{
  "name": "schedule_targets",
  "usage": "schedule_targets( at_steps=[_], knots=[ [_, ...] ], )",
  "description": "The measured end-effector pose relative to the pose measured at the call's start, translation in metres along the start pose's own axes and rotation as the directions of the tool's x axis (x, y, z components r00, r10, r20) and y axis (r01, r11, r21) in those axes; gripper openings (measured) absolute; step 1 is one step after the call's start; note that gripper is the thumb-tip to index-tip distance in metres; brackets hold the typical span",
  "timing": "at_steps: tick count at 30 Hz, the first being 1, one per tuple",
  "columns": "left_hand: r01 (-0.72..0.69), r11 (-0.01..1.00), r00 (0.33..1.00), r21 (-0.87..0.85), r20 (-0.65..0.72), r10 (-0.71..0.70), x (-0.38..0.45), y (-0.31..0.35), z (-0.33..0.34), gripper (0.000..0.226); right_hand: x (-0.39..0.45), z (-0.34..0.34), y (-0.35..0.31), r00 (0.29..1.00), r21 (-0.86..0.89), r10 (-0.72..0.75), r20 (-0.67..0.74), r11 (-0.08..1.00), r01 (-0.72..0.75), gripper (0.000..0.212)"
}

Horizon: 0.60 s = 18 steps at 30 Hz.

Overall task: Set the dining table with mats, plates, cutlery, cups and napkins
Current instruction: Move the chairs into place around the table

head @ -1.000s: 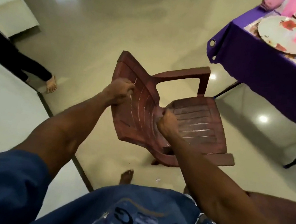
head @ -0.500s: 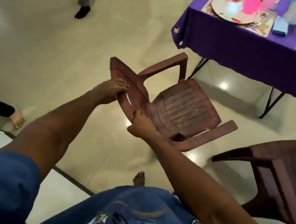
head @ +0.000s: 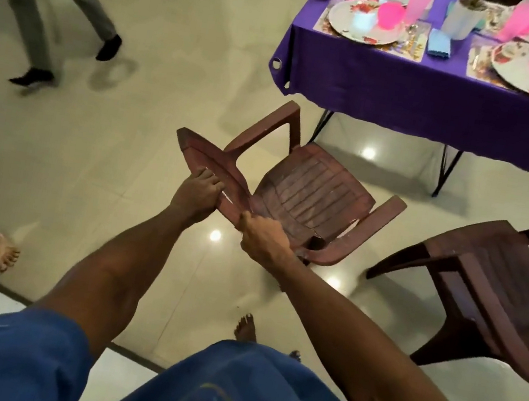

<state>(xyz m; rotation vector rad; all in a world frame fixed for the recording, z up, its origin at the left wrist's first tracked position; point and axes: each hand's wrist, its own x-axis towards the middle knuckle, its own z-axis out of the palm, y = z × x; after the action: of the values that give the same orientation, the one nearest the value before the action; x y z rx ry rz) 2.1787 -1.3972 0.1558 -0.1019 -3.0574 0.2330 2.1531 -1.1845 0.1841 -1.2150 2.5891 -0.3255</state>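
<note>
Light comes from overhead fixtures, mirrored as small bright spots on the glossy floor (head: 146, 147) beneath the purple table (head: 445, 100) and just beside the right hand (head: 262, 240); the room is moderately lit, with a cool, slightly washed cast; soft shadows lie under the near chair (head: 308, 197) and under the table. The walking person (head: 38, 1) at far left is smeared by motion blur (the shoes most of all); the pink cups (head: 391, 14) glow overexposed, their edges lost; straight lines bow toward the frame edges from the wide lens; the blue shirt (head: 242, 398) at the near edge looks soft.
</note>
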Motion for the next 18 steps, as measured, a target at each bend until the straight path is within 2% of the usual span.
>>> schedule_targets(
  at_steps=[3,5,9,14,18],
  knots=[
    [0.002,1.0,0.999,-0.027,-0.037,-0.003,0.001,0.031,-0.008,0.009,-0.018,-0.011,0.027,0.997,-0.021,-0.004,0.08,1.0,0.005,0.025],
    [-0.034,0.997,0.997,-0.074,-0.07,0.028,0.003,0.052,-0.011,0.011,-0.035,-0.016,0.048,0.995,-0.017,0.008,0.101,1.0,-0.006,0.025],
    [-0.062,0.992,0.995,-0.106,-0.085,0.053,0.019,0.077,-0.004,0.034,-0.053,-0.02,0.088,0.995,-0.059,0.022,0.098,0.998,-0.016,0.038],
    [-0.001,0.991,0.997,-0.137,-0.078,-0.009,0.046,0.096,-0.007,0.018,-0.051,-0.033,0.123,0.998,-0.137,0.028,0.061,0.99,-0.02,0.048],
    [0.011,0.974,0.995,-0.227,-0.097,-0.033,0.069,0.124,-0.016,0.024,-0.057,-0.039,0.152,0.997,-0.126,0.083,-0.012,0.988,-0.083,0.047]
  ],
)
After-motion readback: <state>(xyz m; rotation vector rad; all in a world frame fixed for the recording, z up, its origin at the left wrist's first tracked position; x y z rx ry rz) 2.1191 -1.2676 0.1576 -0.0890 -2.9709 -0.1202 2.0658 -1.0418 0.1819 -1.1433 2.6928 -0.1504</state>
